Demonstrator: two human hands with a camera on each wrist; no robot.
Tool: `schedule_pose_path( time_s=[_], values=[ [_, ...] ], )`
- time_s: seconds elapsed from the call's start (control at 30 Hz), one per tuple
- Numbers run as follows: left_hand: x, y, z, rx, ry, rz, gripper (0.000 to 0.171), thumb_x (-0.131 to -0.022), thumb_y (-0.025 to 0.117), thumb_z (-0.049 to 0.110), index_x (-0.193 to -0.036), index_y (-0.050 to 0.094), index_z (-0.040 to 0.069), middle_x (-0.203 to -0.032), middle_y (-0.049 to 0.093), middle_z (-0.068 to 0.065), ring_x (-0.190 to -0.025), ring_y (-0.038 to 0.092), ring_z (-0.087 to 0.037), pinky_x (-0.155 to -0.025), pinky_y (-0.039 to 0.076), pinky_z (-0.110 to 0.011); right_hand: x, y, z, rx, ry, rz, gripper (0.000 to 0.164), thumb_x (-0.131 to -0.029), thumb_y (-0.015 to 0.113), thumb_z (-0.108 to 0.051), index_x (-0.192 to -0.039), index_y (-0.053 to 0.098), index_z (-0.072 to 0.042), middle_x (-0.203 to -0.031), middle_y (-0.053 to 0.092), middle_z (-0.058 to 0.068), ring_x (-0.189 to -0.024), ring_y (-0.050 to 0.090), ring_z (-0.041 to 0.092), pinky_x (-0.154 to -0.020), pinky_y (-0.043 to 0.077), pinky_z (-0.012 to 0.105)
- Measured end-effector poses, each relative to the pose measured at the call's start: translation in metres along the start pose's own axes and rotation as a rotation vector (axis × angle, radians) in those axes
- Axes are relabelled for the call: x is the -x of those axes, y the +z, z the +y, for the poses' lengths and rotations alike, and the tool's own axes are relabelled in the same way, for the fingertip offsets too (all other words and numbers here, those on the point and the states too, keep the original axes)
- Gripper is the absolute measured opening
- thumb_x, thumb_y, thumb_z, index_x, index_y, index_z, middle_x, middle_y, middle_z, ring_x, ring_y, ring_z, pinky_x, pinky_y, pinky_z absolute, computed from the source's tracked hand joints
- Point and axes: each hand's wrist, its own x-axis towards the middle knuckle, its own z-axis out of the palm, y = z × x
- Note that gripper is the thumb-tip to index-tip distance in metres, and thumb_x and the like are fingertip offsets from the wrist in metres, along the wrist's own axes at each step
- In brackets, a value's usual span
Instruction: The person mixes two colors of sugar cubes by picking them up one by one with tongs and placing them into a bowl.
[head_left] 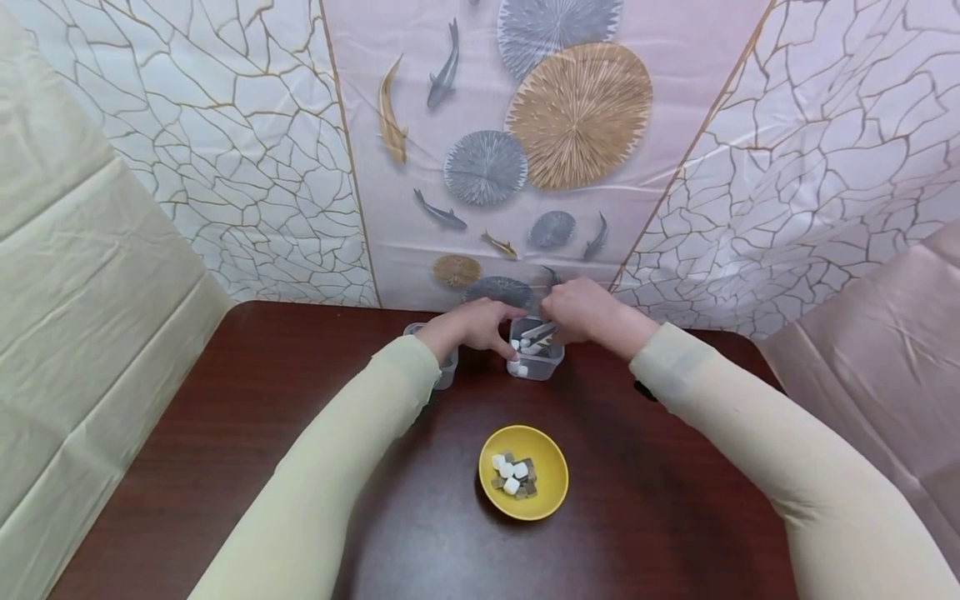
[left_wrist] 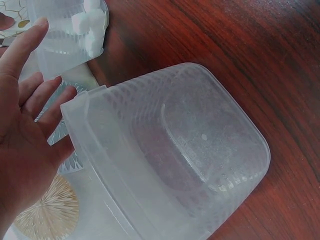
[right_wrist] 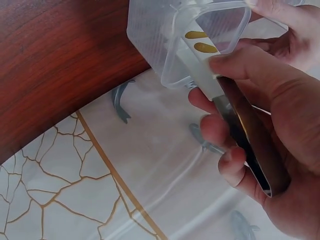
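My right hand grips a pair of metal tongs with pale, slotted tips. The tips reach into a clear plastic container at the back of the table. Small white cubes like marshmallows lie inside it. My left hand holds that container at its left end, thumb along the near side and fingers by the far rim. Below the left wrist stands a second clear container, with no contents showing in the left wrist view.
A yellow bowl with white and brown cubes sits nearer on the dark wooden table. Patterned cloth rises right behind the containers. Pale fabric hangs at the left side, pinkish fabric at the right.
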Motion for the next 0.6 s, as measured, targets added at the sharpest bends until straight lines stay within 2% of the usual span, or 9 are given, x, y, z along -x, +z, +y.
schedule_pose_path(
  time_s=[0.23,0.6],
  values=[
    [0.0018,0.0,0.0018,-0.006,0.007,0.003,0.082,-0.094,0.084,0.041,-0.163,0.047,0.017,-0.16,0.055,-0.01,-0.147,0.049,-0.026,-0.121,0.04,-0.041,0.0043,0.0026,0.0023,-0.012,0.01,-0.017,0.024,-0.085,0.086,-0.024,-0.107,0.084,-0.014,-0.095,0.077,0.002,-0.086,0.07,0.026,-0.078,0.06,0.046],
    [0.0016,0.0002,0.0021,-0.007,0.007,0.007,0.081,-0.095,0.083,0.039,-0.163,0.048,0.016,-0.16,0.055,-0.01,-0.147,0.049,-0.027,-0.122,0.04,-0.041,0.0047,0.0024,-0.0023,0.042,-0.002,0.001,0.027,-0.088,0.088,-0.027,-0.109,0.083,-0.012,-0.094,0.078,0.003,-0.085,0.072,0.026,-0.08,0.061,0.044]
  ],
)
